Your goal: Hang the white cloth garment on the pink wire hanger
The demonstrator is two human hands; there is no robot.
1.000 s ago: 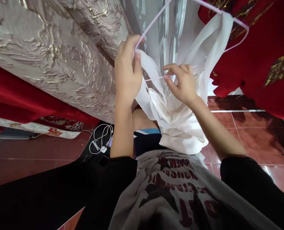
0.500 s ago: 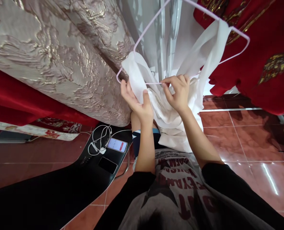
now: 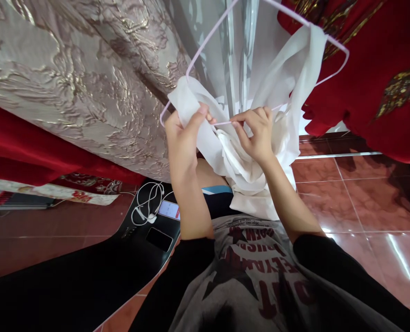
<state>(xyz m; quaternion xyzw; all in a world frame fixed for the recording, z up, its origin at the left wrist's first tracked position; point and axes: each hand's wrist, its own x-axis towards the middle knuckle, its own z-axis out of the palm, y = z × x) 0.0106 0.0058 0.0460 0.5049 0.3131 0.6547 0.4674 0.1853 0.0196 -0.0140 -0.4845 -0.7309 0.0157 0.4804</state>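
Observation:
A pale pink hanger fills the upper middle, with a white garment on it. One strip of the thin fabric loops over each side of the hanger, and the rest gathers in folds over my lap. My left hand wraps round the strip at the hanger's left corner, with the thumb on top of the cloth and the fingertips behind, by the bottom bar. My right hand pinches the hanger's thin bottom bar near its middle, just above the bunched fabric.
Left stands a black lounge chair bearing a lit phone, a dark phone and white earphones. A shiny embossed pinkish cloth hangs at the left, a red sequined one at the right. The floor is red tile.
My left hand has moved up and left and closed round the fabric strip, its thumb now over the front. The hanger has shifted slightly left. My right hand keeps its pinch on the bar.

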